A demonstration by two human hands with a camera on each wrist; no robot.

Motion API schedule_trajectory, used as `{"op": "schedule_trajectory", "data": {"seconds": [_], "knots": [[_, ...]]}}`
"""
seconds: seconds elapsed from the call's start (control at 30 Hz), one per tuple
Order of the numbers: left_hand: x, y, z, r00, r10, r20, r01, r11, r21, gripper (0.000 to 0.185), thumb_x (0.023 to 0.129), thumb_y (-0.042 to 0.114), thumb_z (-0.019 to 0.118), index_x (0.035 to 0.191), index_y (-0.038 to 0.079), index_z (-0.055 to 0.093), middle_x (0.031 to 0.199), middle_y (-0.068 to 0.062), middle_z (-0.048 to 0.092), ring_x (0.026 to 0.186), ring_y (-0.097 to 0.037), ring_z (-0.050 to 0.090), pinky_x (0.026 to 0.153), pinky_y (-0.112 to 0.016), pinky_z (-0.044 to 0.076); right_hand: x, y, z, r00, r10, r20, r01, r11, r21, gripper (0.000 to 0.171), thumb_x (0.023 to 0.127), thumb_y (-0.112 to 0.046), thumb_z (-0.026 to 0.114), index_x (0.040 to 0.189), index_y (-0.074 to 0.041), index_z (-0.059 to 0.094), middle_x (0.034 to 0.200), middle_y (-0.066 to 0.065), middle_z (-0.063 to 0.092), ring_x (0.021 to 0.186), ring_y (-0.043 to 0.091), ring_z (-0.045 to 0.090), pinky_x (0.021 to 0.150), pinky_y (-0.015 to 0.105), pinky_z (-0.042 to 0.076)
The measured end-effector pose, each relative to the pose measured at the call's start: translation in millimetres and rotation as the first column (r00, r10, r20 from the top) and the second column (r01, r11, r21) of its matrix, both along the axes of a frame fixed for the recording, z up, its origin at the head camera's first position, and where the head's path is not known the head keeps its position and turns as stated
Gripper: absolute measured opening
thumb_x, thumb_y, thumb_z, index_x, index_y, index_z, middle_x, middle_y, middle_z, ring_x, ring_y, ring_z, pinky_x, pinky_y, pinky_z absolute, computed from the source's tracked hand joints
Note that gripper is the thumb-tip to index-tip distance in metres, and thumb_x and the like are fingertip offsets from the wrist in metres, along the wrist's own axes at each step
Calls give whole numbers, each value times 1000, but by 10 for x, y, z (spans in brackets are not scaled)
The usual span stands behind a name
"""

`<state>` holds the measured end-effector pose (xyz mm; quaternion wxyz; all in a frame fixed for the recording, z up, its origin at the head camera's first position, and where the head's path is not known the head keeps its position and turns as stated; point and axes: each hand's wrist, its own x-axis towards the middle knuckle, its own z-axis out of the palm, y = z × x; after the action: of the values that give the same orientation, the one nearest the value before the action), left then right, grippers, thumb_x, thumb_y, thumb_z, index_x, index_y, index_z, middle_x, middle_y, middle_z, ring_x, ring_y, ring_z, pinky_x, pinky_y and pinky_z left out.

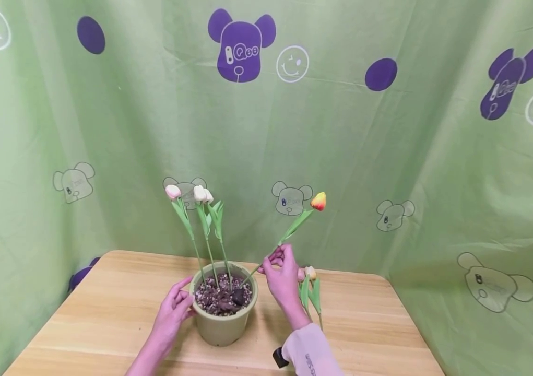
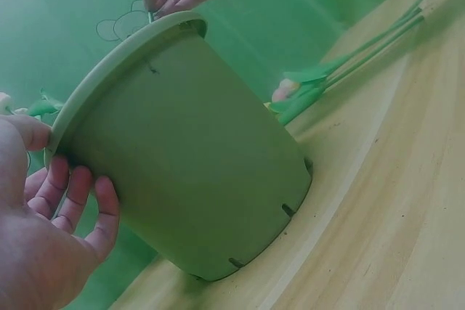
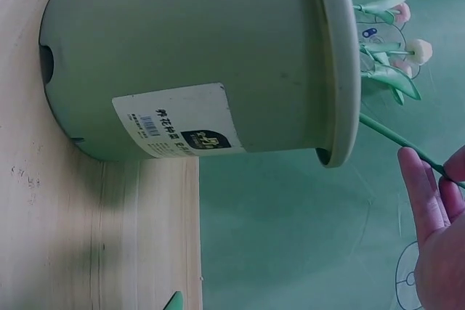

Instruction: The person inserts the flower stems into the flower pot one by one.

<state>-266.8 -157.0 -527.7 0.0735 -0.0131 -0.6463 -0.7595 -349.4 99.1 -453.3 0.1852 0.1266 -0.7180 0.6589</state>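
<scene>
A person's right hand (image 1: 284, 279) pinches the thin green stem of a red-and-yellow tulip (image 1: 318, 201) low down, at about 2 o'clock from the pale green flowerpot (image 1: 223, 318) standing near the middle of the wooden bench (image 1: 106, 313); the stem's foot sits in the pebble fill (image 1: 221, 298) and the flower leans out toward 1 o'clock. The left hand (image 1: 172, 313) rests at the pot's 9 o'clock, thumb at the rim and fingers lightly curled beside the wall; in the left wrist view it seems to steady rather than clasp the pot, though contact is hard to confirm. Three pale tulips (image 1: 191, 194) already stand near-upright in the pot, and two more tulips (image 1: 310, 284) lie flat on the bench just behind the right wrist, at the pot's 3 o'clock. Judged from these views, the tulip looks artificial and very light, its stem springy and wire-thin, so the sensible grip is low on the stem near the pebbles, clear of the soft bloom and leaves, which would likely crush or bend. The pot looks like rigid, smooth plastic, made bottom-heavy by the pebbles, and is best braced at the rim or wall. A green printed curtain (image 1: 388, 156) hangs behind.
</scene>
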Motion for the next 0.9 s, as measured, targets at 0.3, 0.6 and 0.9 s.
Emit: {"op": "schedule_trajectory", "data": {"seconds": [0.3,0.6,0.9], "knots": [[6,4,10,1000,4,4,-4,1000,-10,57,103,8,56,157,5,37,105,-9,61,92,-14,64,86,-28,61,-8,-79,-25,1000,23,18,-23,1000,10,25,92,13,61,110,1,49,102,20,60,94,38,64,73,34,67],[-3,1,4,1000,4,6,-4,1000,-7,57,103,7,56,157,5,37,105,-9,61,92,-14,63,86,-28,61,-53,-140,-96,999,32,9,-33,998,61,27,91,11,63,111,1,49,102,20,60,87,29,65,70,37,67],[-12,-3,2,1000,3,13,-3,1000,7,58,102,6,57,157,6,38,105,-10,61,92,-15,64,87,-29,61,42,-16,84,1000,-11,-26,13,998,59,29,90,12,64,114,1,53,101,19,61,86,24,63,70,38,67]]}}
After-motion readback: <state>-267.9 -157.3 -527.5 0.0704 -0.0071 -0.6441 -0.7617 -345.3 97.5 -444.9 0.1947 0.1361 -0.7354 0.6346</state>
